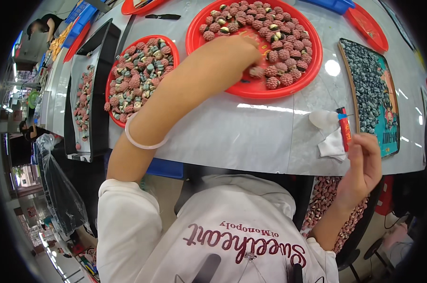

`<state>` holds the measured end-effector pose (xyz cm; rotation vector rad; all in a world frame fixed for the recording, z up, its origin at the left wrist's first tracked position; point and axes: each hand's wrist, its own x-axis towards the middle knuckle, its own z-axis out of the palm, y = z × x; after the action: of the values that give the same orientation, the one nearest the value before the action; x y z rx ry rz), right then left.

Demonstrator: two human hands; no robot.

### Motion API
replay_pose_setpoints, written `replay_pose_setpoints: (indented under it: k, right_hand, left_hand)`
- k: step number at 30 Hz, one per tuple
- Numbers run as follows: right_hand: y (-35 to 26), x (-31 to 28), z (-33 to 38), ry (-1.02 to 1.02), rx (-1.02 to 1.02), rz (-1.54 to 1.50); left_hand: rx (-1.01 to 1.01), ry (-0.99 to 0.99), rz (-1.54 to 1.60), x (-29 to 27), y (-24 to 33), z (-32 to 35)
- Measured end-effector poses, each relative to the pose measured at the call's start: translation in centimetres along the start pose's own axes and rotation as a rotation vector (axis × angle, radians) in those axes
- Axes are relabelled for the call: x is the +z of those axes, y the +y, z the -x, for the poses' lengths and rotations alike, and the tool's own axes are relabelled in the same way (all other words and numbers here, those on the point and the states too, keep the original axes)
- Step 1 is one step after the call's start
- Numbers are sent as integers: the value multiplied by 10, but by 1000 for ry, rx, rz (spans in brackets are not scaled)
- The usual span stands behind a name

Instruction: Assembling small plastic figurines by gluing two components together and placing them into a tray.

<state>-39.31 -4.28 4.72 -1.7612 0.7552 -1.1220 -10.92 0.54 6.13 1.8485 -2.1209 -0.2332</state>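
My left hand [241,53] reaches over a large round red tray [208,84] at the top middle. Its curled fingers are partly hidden and slightly blurred, and a smeared pink knobbly piece [257,71] shows at them. Many similar pieces, pink with dark or cream undersides, lie around the tray's far and right sides. At the table's front right, my right hand [363,165] holds thumb and forefinger together; what is between them cannot be made out. Just beyond the fingertips lies a red tube-shaped item [344,134] with a dark end, against a white squeeze bottle [323,120] with a blue cap.
Left stand a smaller red tray [177,47] of mixed pink and grey-blue pieces and a black box [105,70] with more. At right is a flat tray [388,141] of dark grey-blue pieces. White tissue [332,145] lies near the bottle. People [46,26] are at far left.
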Motion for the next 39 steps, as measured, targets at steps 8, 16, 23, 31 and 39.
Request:
replay_pose_setpoints:
  k: [8, 16, 23, 31, 39]
  right_hand:
    - [7, 15, -11, 26, -37, 119]
    - [15, 30, -21, -303, 62, 249]
    - [-3, 17, -4, -73, 240, -194]
    - [-21, -8, -6, -101, 145, -47]
    - [-26, -14, -8, -210, 94, -85]
  left_hand:
    - [-9, 235, 3, -29, -2, -4]
    - [-169, 82, -43, -5, -27, -8]
    - [-195, 196, 652, -11, 29, 13]
    - [-462, 319, 1619, 41, 108, 53]
    - [-434, 294, 1826, 61, 114, 66]
